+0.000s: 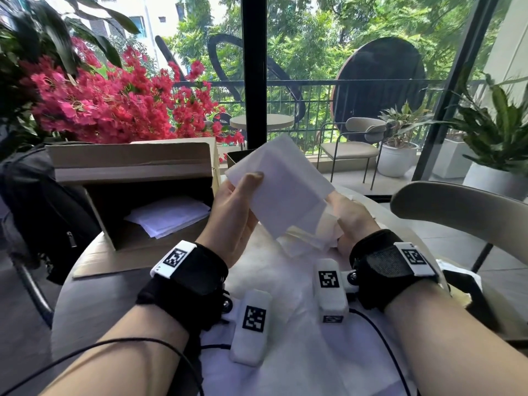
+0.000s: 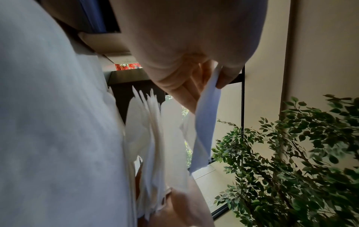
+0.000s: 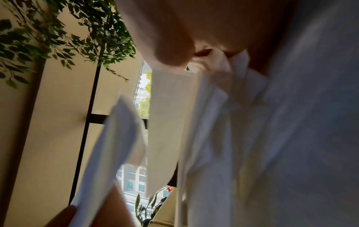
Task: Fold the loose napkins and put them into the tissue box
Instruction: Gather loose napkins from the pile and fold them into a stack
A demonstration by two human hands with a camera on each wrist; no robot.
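Note:
A folded white napkin (image 1: 281, 190) is raised above the table, and my left hand (image 1: 243, 195) pinches its left edge, thumb on the near face. The left wrist view shows this napkin (image 2: 205, 122) edge-on between thumb and fingers. To the right, my right hand (image 1: 350, 220) rests low on a pile of loose napkins (image 1: 311, 234); in the right wrist view its fingers (image 3: 174, 46) pinch one loose napkin (image 3: 170, 122). The open cardboard box (image 1: 128, 164) lies on its side at the left with folded napkins (image 1: 168, 215) inside.
A white cloth (image 1: 285, 352) covers the round table (image 1: 85, 315). A black backpack (image 1: 37, 207) leans left of the box. Red flowers (image 1: 108, 104) stand behind it. A beige chair back (image 1: 463, 207) curves at the right, and a black object (image 1: 465, 287) sits by my right wrist.

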